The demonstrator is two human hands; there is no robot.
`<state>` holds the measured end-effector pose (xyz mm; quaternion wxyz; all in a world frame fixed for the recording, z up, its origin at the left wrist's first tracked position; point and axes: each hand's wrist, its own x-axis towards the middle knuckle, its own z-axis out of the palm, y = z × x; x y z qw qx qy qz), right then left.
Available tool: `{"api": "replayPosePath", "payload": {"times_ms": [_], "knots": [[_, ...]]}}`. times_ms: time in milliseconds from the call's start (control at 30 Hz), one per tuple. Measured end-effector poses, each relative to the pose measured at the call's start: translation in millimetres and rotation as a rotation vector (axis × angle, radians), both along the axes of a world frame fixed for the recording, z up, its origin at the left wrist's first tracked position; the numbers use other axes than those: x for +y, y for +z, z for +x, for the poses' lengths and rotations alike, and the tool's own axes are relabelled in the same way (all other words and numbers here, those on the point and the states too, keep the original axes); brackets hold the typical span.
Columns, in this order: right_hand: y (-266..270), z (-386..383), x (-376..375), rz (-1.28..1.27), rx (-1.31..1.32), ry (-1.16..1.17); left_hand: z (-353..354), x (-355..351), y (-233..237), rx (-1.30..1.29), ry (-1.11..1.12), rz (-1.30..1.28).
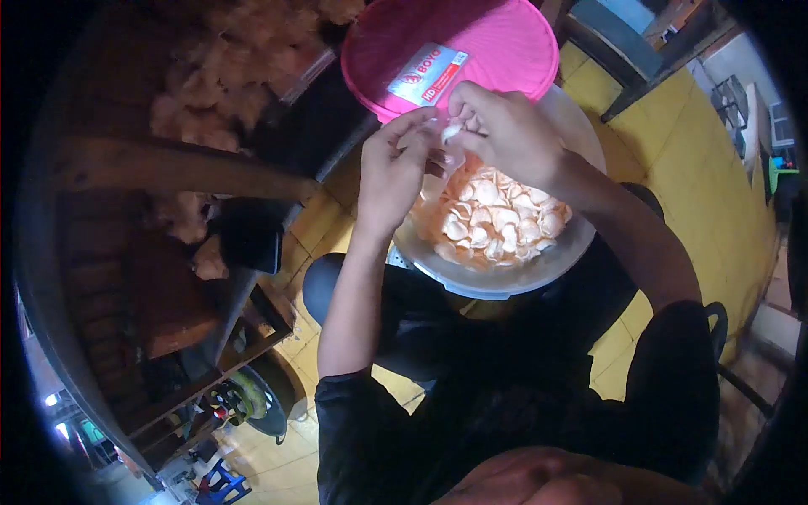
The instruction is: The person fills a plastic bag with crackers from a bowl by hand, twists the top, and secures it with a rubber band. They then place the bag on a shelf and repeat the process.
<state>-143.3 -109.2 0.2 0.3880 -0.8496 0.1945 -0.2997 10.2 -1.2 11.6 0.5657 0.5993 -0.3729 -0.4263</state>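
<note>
Above a wide metal basin, my left hand and my right hand are close together. Both have their fingers pinched on the gathered top of a clear plastic bag. A small whitish piece shows between them, too small to name. Many pale orange-white crackers lie in the basin below. Just beyond my hands, a white, blue and red packet marked BOYO rests on a pink ribbed lid.
Wooden furniture stands at the left, with more crackers heaped at the upper left. A blue-green wooden piece is at the upper right. At the lower left are a dark pan and a blue stool on yellow tiles.
</note>
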Motion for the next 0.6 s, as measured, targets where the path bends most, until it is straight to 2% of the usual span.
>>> {"api": "replayPosePath", "payload": {"times_ms": [67,133,167,200,233,267,300,333,400,467,533,600], "knots": [[0,-2,4,-0.061,0.063,-0.029,-7,-2,3,0.004,-0.143,0.005],[3,-2,4,-0.031,0.152,-0.010,-6,-1,1,-0.060,-0.127,0.008],[1,-3,1,-0.030,0.153,-0.010,-1,1,3,-0.244,-0.100,0.004],[-2,-4,-4,0.088,0.191,0.035,5,3,4,-0.426,-0.070,0.002],[-5,-6,-8,0.206,0.228,0.081,9,3,1,-0.426,-0.068,0.006],[-7,-7,-7,0.208,0.227,0.084,15,2,-5,-0.494,0.018,-0.012],[-10,-8,-5,0.119,0.477,0.245,18,2,-8,-0.561,0.102,-0.032],[-14,-10,-3,0.026,0.725,0.405,19,2,-5,-0.563,0.102,-0.031],[-56,-14,21,-0.064,1.014,0.460,18,4,4,-0.502,0.100,0.051],[-101,-35,61,-0.104,0.883,0.346,18,5,0,-0.510,0.074,-0.004],[-99,-29,81,0.076,1.117,0.532,19,5,0,-0.524,0.051,-0.063],[-92,-32,93,0.090,1.046,0.542,19,6,0,-0.429,0.069,-0.065]]}}
